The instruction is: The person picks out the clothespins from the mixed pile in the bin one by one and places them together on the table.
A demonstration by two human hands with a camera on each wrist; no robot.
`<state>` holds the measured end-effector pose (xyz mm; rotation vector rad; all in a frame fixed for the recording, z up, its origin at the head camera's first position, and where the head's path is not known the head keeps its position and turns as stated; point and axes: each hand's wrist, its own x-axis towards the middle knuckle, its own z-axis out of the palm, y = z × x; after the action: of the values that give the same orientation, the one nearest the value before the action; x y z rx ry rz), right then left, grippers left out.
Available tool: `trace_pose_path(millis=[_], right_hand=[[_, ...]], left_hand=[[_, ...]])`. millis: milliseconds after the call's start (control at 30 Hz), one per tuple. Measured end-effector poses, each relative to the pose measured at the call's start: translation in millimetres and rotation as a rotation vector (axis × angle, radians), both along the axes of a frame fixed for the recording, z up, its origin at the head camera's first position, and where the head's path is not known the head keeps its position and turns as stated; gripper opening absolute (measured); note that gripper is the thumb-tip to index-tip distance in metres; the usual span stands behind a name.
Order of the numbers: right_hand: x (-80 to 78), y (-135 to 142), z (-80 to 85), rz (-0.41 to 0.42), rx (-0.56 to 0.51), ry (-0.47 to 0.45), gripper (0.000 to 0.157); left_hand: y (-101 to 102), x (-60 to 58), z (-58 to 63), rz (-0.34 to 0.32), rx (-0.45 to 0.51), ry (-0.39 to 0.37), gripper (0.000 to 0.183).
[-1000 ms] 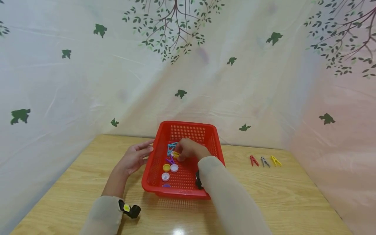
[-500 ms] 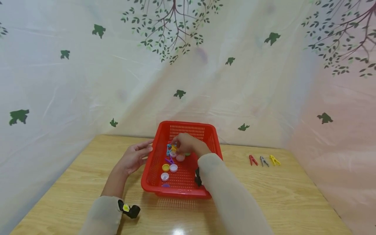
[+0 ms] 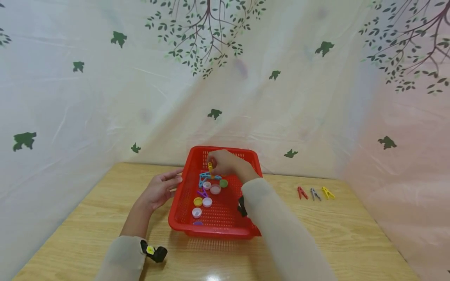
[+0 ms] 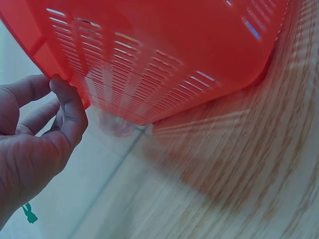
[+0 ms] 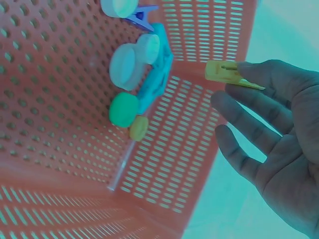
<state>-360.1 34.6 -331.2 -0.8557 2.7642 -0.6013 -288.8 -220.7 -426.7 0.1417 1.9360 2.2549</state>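
Note:
In the head view, my right hand pinches a yellow clothespin between thumb and forefinger, over the far part of a red plastic basket. The right wrist view shows the yellow clothespin raised from the floor of the basket, the other fingers spread loosely. On that floor lie blue clothespins, a purple clothespin, and several bottle caps, among them a green cap and a pink cap. My left hand touches the basket's left rim from outside, fingertips at the edge.
Right of the basket, on the wooden table, a red clothespin, a grey clothespin and a yellow clothespin lie in a row. A pale curtain printed with leaves hangs behind the table.
My right hand has lifted the yellow clothespin up and away from the blue clothespins, uncovering the pink and green caps. The left hand stays at the rim.

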Motion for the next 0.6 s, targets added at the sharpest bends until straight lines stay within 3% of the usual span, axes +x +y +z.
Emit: trace_pose_path(millis=[333,600], right_hand=[[1.8,7.0,16.2,0.028,-0.011,0.021,0.034],[-0.6,21.6,30.3,0.047,-0.01,0.091,0.03]], left_hand=[[-0.4,-1.1,-2.8,-0.004,0.008,-0.003,0.054],[-0.7,-1.5,-2.8,0.001,0.004,0.005,0.055]])
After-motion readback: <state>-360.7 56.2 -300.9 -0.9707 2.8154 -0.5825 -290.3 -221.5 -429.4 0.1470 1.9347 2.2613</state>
